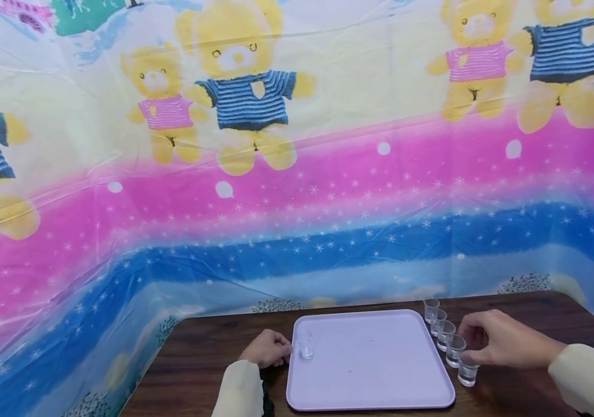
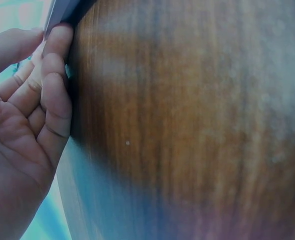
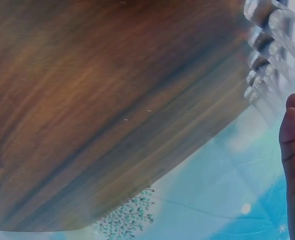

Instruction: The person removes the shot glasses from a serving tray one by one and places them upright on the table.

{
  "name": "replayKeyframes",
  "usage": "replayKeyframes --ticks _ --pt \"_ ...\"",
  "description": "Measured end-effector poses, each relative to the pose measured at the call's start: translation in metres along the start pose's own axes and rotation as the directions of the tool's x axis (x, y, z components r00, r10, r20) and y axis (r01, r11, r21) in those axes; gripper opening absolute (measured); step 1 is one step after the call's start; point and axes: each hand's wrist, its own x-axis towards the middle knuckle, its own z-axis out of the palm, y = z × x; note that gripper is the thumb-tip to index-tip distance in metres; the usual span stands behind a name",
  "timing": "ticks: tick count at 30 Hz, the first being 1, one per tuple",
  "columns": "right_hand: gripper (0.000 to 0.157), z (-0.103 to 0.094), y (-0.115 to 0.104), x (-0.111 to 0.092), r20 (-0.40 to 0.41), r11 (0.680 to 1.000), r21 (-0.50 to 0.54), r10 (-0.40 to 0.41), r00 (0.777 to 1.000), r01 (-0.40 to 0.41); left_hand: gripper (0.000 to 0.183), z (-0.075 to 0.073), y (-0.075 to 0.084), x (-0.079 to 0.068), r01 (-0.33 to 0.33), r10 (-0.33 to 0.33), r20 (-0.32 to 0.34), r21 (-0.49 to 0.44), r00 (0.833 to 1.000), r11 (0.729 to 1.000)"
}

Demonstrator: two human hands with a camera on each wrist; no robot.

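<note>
A light lilac tray (image 1: pixel 370 362) lies on the dark wooden table. My left hand (image 1: pixel 268 348) pinches its left rim between thumb and curled fingers, as the left wrist view shows. One small clear shot glass (image 1: pixel 306 347) stands on the tray near that rim. Along the tray's right side, several more shot glasses (image 1: pixel 445 336) form a slanting row on the wood. Beside the near end of this row is my right hand (image 1: pixel 505 341), thumb and forefinger apart, the thumb close to the rim of the nearest glass (image 1: pixel 467 373). In the right wrist view its fingers (image 3: pixel 290 135) look fairly straight.
The wooden table (image 1: pixel 542 315) has rounded far corners. Behind and around it hangs a printed cloth (image 1: pixel 328 191) with teddy bears and pink and blue bands, reaching down to the table's edge.
</note>
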Motion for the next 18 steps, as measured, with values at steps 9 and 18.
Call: replayKeyframes --ticks 9,18 --pt "0.027 0.011 -0.011 0.029 -0.054 1.000 -0.015 0.007 0.999 -0.008 0.010 0.000 -0.001 0.000 0.010 -0.010 -0.004 -0.007 1.000 1.000" --pt "0.030 0.021 -0.028 0.060 -0.021 0.997 0.038 0.072 0.997 -0.071 0.010 0.001 0.000 0.001 0.020 -0.020 -0.012 -0.002 1.000 1.000"
